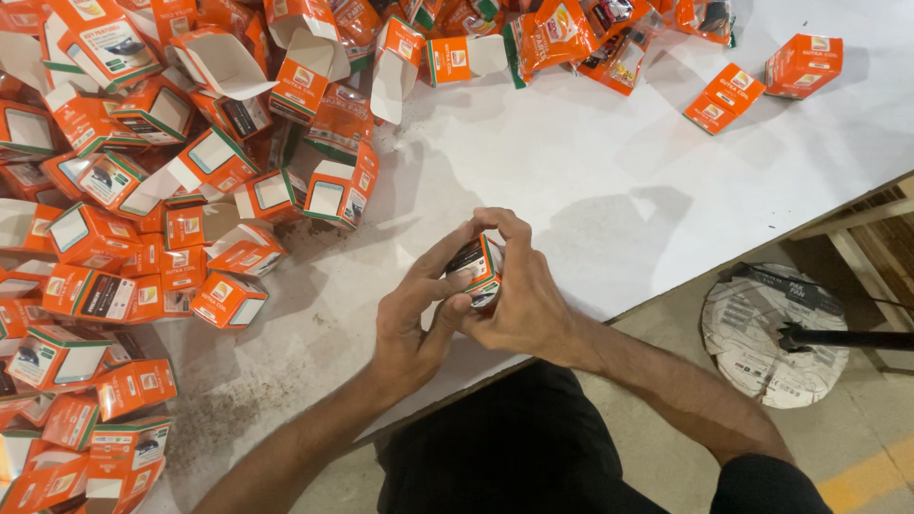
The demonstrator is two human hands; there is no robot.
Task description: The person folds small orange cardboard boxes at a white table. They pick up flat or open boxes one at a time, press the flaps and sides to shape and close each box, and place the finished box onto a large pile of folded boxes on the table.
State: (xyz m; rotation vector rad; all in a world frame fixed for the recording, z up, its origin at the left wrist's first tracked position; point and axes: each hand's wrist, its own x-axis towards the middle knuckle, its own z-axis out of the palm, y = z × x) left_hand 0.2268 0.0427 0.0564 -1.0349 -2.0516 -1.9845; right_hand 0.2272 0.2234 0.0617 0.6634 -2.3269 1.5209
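Both hands hold one small orange box [475,269] just over the white tabletop [590,162]. Left hand [411,314] & right hand [519,295] each have a grip clamped on it. Looks light, thin card, prob easy to squash; best held by the sides. Big pile of boxes [143,219] sits to the left.

- I saw a white table [590,171], scuffed and dusty near its front edge.
- A heap of small orange cartons [143,209] covered its left side, many with flaps open.
- Two flattened orange cartons [725,97] and one closed carton [804,65] lay apart, far right.
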